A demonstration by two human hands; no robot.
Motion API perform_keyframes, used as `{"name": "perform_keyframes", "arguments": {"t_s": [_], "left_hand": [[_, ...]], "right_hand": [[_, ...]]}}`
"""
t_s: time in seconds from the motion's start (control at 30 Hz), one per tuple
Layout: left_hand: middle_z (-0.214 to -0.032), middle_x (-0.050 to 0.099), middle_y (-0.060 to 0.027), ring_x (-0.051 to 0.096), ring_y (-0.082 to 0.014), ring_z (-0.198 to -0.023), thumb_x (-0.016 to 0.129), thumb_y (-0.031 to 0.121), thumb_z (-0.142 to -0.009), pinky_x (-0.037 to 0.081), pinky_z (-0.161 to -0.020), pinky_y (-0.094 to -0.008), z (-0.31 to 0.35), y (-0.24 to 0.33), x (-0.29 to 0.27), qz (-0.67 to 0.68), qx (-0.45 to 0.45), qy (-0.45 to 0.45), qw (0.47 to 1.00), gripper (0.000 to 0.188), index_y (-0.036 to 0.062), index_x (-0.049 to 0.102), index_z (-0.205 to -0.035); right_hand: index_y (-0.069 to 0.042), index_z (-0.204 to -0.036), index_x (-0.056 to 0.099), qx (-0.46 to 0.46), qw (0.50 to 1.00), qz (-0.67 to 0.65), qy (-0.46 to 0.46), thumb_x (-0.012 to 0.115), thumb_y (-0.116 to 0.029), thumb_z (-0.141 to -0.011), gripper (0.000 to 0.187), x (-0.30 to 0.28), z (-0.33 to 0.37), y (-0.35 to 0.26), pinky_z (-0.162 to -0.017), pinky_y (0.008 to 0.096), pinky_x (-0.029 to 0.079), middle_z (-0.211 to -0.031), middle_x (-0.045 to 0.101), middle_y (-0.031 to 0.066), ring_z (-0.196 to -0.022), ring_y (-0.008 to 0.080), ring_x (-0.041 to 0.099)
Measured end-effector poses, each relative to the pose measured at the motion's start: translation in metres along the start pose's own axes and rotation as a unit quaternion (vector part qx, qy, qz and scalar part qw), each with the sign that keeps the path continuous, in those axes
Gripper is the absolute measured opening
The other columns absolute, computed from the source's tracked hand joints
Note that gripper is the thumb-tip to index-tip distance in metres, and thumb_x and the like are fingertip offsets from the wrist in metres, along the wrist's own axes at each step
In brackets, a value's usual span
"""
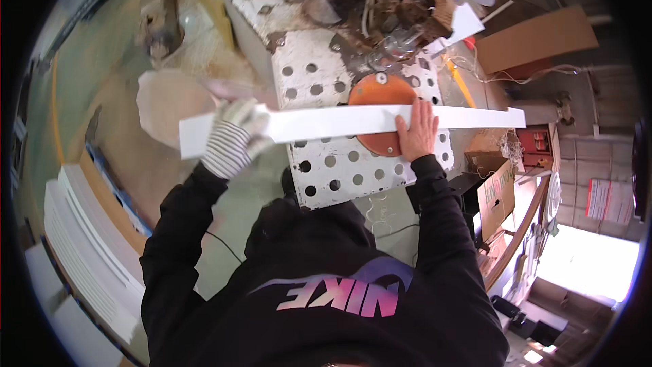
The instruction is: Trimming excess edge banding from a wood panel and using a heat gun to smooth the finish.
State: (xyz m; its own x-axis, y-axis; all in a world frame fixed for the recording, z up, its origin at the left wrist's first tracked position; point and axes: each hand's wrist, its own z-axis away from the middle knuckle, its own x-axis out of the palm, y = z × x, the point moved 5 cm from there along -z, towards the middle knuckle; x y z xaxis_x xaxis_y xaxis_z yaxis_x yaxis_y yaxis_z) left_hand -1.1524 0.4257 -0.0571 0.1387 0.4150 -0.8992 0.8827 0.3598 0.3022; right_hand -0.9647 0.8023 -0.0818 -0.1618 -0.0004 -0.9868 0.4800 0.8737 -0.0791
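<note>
Fingers of the gloved left hand (232, 138) close around the white strip (319, 122) near its left end. The strip spans the orange disc (384, 90) on the perforated table (299, 53), seemingly touching it; the bare right hand (419, 133) lies open on top, fingers extended.

The smooth strip (319, 122) is looking like plastic, the glove (227, 146) knitted cloth, the perforated table (305, 47) worn metal.

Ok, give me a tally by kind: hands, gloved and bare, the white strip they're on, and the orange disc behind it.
Gloved hands: 1, the left hand
Bare hands: 1, the right hand
Long white strip: 1
Round orange disc: 1, partly covered by the strip
Total: 4
</note>
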Motion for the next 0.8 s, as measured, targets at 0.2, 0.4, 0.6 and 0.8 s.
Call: {"name": "perform_keyframes", "arguments": {"t_s": [0.2, 0.4, 0.6, 0.8], "left_hand": [[-0.130, 0.056, -0.0236, 0.052, -0.0393, -0.120, 0.069, 0.040, -0.084, 0.039, -0.102, -0.0497, 0.037, -0.044, -0.032, -0.172, -0.263, 0.113, 0.943, 0.049, 0.0104, 0.065, -0.122], [-0.112, 0.063, -0.0202, 0.058, -0.0383, -0.106, 0.076, 0.044, -0.079, 0.047, -0.093, -0.0436, 0.058, -0.051, -0.023, -0.104, -0.436, 0.195, 0.872, 0.056, 0.0042, 0.064, -0.116], [-0.109, 0.064, -0.0176, 0.058, -0.0351, -0.106, 0.076, 0.046, -0.079, 0.047, -0.093, -0.0441, 0.065, -0.040, -0.004, -0.156, -0.409, 0.223, 0.871, 0.058, 0.0023, 0.064, -0.115], [-0.114, 0.062, -0.0196, 0.058, -0.0359, -0.108, 0.073, 0.044, -0.084, 0.047, -0.094, -0.0420, 0.034, 0.006, 0.020, -0.183, -0.367, 0.186, 0.893, 0.058, 0.0000, 0.062, -0.121]], "right_hand": [[-0.002, -0.151, 0.031, -0.022, 0.995, 0.093, 0.018, 0.045, -0.043, -0.100, 0.067, 0.015, -0.014, 0.037, -0.117, 0.0537, 0.016, -0.156, 0.032, 0.0182, -0.147, 0.0335, 0.025], [-0.001, -0.154, 0.021, -0.025, 0.998, -0.015, -0.058, 0.037, -0.051, -0.101, 0.074, 0.014, -0.018, 0.031, -0.119, 0.0522, 0.007, -0.159, 0.022, 0.0215, -0.150, 0.0344, 0.014], [-0.004, -0.155, 0.022, -0.106, 0.992, -0.023, -0.070, 0.036, -0.049, -0.102, 0.071, -0.001, -0.021, 0.053, -0.119, 0.0509, 0.008, -0.160, 0.022, 0.0198, -0.150, 0.0348, 0.014], [-0.011, -0.150, 0.038, -0.145, 0.986, -0.065, -0.044, 0.035, -0.044, -0.104, 0.057, -0.001, -0.056, 0.167, -0.118, 0.0508, 0.013, -0.153, 0.035, 0.0221, -0.146, 0.0357, 0.025]]}}
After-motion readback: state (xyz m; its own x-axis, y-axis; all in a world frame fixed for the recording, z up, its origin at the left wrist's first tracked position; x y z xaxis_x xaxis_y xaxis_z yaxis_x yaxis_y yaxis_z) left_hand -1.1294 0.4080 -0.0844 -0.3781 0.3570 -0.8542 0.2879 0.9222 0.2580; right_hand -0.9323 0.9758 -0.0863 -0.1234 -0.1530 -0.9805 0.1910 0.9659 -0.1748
